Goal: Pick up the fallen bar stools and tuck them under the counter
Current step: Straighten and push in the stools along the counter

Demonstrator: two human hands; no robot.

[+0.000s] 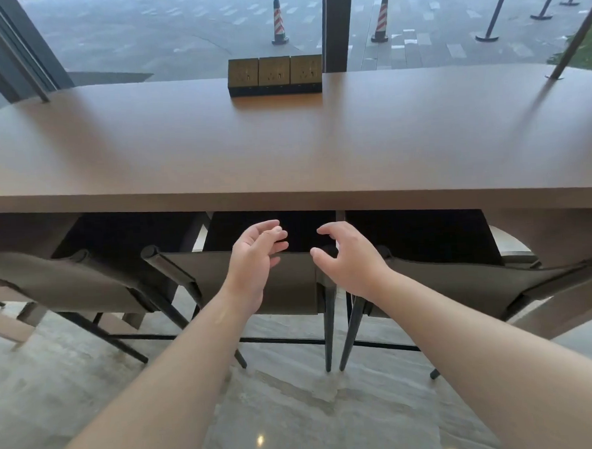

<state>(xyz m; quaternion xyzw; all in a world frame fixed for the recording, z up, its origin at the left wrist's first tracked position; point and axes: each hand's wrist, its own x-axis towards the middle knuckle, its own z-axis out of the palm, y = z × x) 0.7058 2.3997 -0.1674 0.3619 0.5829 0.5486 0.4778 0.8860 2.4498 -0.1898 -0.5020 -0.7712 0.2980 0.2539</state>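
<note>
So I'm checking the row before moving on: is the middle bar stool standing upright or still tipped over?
Upright: the middle bar stool stands on its dark legs on the floor, backrest level just below the counter edge.

I see both bare forearms stretched forward, converging; my left hand (252, 261) turns palm inward, fingers loosely curled, holding nothing; my right hand (349, 259) mirrors it, fingers arched, thumb out.

We see two bare forearms reaching in from below, with no sleeve on either. The left hand (252, 261) and right hand (349, 261) carry nothing worn (no glove, ring or watch shows).
</note>
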